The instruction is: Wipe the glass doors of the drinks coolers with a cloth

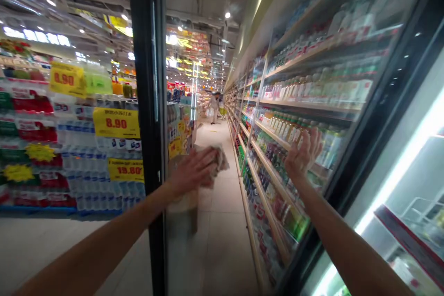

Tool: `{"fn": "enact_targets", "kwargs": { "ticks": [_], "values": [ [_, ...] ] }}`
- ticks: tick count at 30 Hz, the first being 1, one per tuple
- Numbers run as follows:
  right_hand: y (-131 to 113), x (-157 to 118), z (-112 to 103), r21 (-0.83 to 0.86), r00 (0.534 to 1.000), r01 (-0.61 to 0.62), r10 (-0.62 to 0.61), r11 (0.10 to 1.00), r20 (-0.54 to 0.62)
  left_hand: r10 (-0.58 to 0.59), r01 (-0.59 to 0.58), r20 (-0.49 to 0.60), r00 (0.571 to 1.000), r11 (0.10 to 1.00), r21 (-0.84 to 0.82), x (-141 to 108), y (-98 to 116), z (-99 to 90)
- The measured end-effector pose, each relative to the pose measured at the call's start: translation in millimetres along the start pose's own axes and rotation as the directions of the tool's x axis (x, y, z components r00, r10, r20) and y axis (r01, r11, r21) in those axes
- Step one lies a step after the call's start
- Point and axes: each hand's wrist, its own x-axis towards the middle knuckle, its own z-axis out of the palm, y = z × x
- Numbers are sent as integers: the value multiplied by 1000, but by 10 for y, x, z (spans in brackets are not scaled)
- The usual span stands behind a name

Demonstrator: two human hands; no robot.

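The person's left hand [192, 170] grasps a bunched cloth [221, 161] that juts past its fingertips (motion blurs the edges), the fingers laid over it apparently to keep it pressed toward the glass door [147, 78]. Right of that grip, the right hand [304, 150] is raised and unclenched, holding nothing, perhaps for steadying; whether it touches the pane cannot be told.

upper yellow sign [67, 78]: ".90", first digit blurred | middle yellow sign [116, 122]: "8.90" | lower yellow sign [125, 170]: "19.80"

Matt cloth [220, 159], smooth glass door [215, 254], glossy black frame [146, 78].
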Motion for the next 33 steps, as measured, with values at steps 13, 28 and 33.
{"fn": "enact_targets", "kwargs": {
  "ticks": [13,28,33],
  "values": [
    [-11,10,-49,-34,999,-35,36,999,37,221,-206,70,973,963,-175,135,-34,17],
    [17,4,-20,-18,1000,9,-9,1000,16,217,-210,118,969,975,-73,481,-45,-12],
    [9,10,-20,-21,1000,-15,15,1000,19,-88,85,50,995,995,57,782,-311,-114]
  ]
}}
